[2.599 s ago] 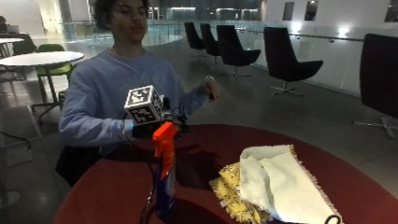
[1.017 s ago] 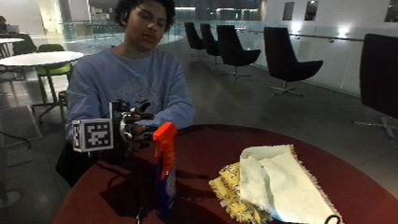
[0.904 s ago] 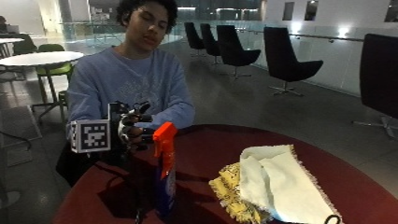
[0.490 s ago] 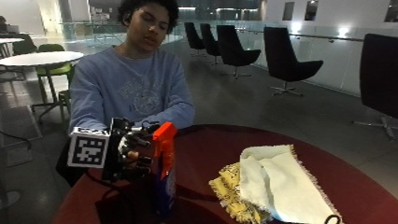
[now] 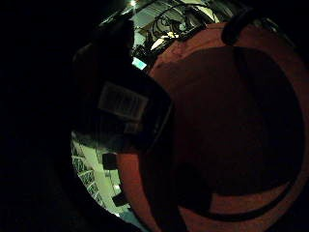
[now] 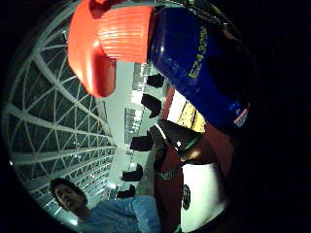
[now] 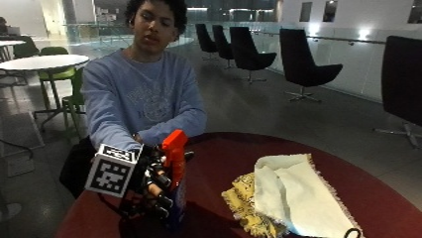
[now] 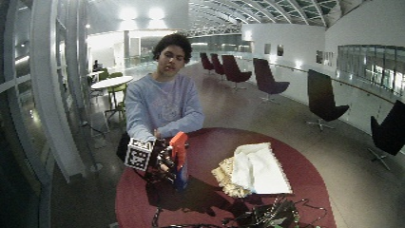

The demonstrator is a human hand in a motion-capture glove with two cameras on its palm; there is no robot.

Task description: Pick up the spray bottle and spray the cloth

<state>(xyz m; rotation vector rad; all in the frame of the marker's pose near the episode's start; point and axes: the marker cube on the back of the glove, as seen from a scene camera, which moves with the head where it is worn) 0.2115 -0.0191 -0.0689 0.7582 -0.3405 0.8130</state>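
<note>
Your hand (image 7: 153, 186) wraps its curled fingers round the bottle (image 7: 175, 176), upright on the desk (image 7: 224, 153). The cloth (image 7: 290, 196) lies well apart, at the bottle's 3 o'clock.

The spray bottle (image 7: 175, 171) stands on the table (image 7: 224, 153), left of the cloth (image 7: 290, 196); the right hand (image 7: 153, 186) seems to be against its left side.

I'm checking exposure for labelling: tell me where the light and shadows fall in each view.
Outside view: dim; the blue spray bottle with orange trigger head casts shadow on the round red table. Little finger palm view: mostly black. Thumb palm view: bottle well lit. Wide outside view: bright ceiling lamps.
</note>
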